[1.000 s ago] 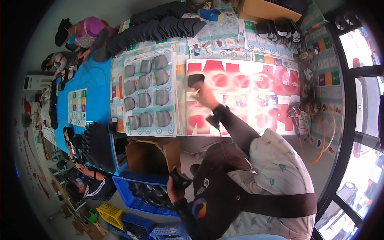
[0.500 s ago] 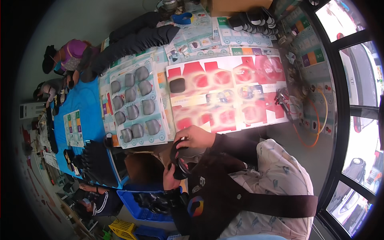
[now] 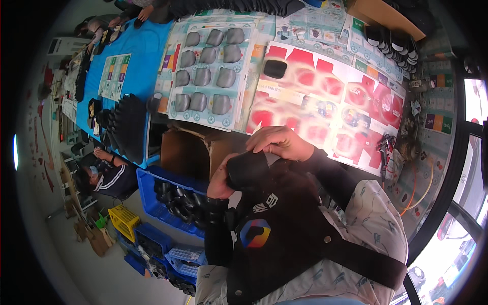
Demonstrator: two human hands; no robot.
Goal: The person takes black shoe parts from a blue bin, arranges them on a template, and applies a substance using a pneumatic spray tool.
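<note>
Hands (image 3: 284, 142): near each other | fingers (image 3: 264, 136): bent | right forearm (image 3: 333, 173): angled inward

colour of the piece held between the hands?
Mostly black. The held piece shows best in the current head view.

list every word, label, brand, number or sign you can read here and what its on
Wording isn't copied out here; print shows on:
Dark apron: pale lettering, multicoloured emblem.
Red-and-white sheet: white lettering, mostly blurred.
Right wall covering: white characters on coloured blocks.
Sheet on the blue table: too small to read.
Red wall marks: too blurred.
Held dark piece: no print visible.
</note>
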